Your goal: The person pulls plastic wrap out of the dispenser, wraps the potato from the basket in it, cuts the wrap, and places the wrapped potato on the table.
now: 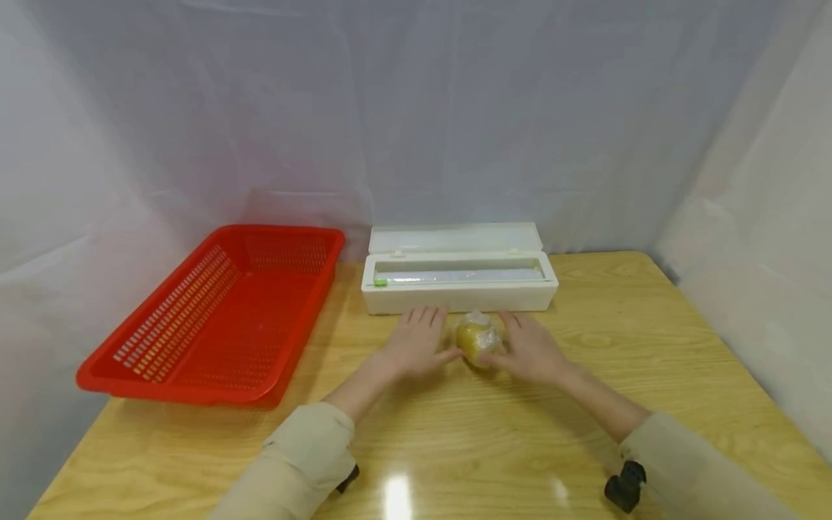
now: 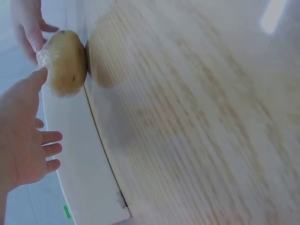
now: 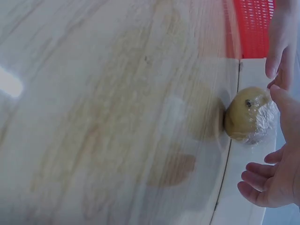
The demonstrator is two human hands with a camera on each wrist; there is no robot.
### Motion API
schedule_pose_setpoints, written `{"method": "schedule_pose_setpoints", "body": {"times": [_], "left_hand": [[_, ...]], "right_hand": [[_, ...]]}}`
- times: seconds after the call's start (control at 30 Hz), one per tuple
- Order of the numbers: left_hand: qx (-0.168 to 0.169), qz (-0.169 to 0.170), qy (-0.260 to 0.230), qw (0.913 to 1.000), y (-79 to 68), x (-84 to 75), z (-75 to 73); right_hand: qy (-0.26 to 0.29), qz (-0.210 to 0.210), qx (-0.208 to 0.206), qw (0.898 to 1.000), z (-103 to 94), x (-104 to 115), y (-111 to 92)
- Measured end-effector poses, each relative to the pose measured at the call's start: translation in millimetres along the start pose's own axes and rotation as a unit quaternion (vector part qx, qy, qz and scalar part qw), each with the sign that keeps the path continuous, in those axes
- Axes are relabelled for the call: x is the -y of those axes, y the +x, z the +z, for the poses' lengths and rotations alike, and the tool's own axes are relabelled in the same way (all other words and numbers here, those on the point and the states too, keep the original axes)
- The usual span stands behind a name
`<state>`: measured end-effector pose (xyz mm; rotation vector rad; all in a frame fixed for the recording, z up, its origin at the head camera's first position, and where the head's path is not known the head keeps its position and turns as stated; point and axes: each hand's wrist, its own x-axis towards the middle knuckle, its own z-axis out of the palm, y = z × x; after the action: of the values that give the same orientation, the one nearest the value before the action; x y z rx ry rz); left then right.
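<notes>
A round yellow fruit (image 1: 469,338), pear-like with a dark spot at one end, sits on the table wrapped in clear cling film (image 3: 266,121). My left hand (image 1: 418,342) is on its left side, fingers extended and thumb tip right at the film. On the opposite side my right hand (image 1: 531,348) spreads its fingers, its thumb also at the wrapping. Neither hand curls round the fruit. Just behind it stands a long white cling film box (image 1: 461,297), lid (image 1: 455,237) raised, with a film roll (image 1: 461,276) inside.
A red plastic basket (image 1: 286,361) with slotted sides stands at the left of the wooden table (image 1: 650,347). A small green slider (image 1: 380,283) sits at the box's left front edge. Pale sheeting (image 1: 455,115) hangs behind and along both sides.
</notes>
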<state>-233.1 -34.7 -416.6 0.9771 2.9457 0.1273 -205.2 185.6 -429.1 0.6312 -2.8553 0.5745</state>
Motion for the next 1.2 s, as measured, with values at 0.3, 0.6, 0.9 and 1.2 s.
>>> {"method": "schedule_pose_setpoints", "body": {"times": [0.3,0.6,0.9,1.2], "left_hand": [[-0.009,0.043,0.036,0.9984,9.7,3.1,7.6],[-0.127,0.163,0.167,0.9642,22.7,0.9,16.5],[-0.168,0.178,0.202,0.9484,30.7,-3.0,23.1],[-0.179,0.190,0.215,0.9411,35.0,-3.0,24.9]], "right_hand": [[-0.158,-0.010,-0.030,0.987,13.1,10,-10],[-0.281,-0.080,-0.086,0.953,23.4,21,-9],[-0.307,-0.083,-0.095,0.943,26.5,21,-6],[-0.259,-0.075,-0.099,0.958,28.8,16,-4]]}}
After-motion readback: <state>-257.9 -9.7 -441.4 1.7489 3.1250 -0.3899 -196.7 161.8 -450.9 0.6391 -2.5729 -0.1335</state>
